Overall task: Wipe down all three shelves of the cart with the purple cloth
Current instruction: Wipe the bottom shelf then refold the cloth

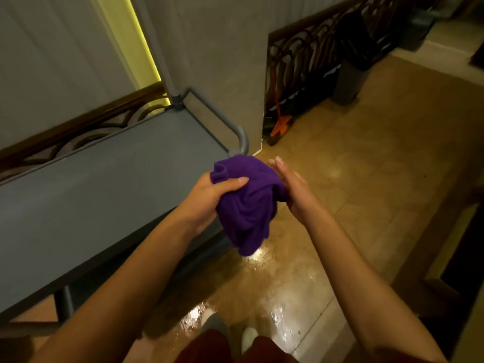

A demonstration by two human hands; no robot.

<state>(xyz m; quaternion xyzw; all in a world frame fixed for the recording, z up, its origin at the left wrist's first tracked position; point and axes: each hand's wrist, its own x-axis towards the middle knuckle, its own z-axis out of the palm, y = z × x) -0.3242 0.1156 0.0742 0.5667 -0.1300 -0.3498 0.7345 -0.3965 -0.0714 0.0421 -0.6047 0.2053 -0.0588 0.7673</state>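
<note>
A bunched purple cloth point(248, 205) hangs in the air just off the near right corner of the grey cart. My left hand point(212, 195) is shut on its left side, thumb across the top. My right hand point(290, 189) rests flat against the cloth's right side with fingers straight and together. The cart's top shelf point(91, 189) is a bare grey surface to the left, with a rounded grey handle rail point(235, 132) at its far right end. The lower shelves are hidden beneath the top one.
A grey pillar point(222, 61) rises right behind the cart's handle. A dark ornate railing point(301, 61) runs at the back right, with an orange tool point(280, 127) and a dark bin point(348, 82) at its foot. The glossy tan tile floor point(366, 179) spreads to the right.
</note>
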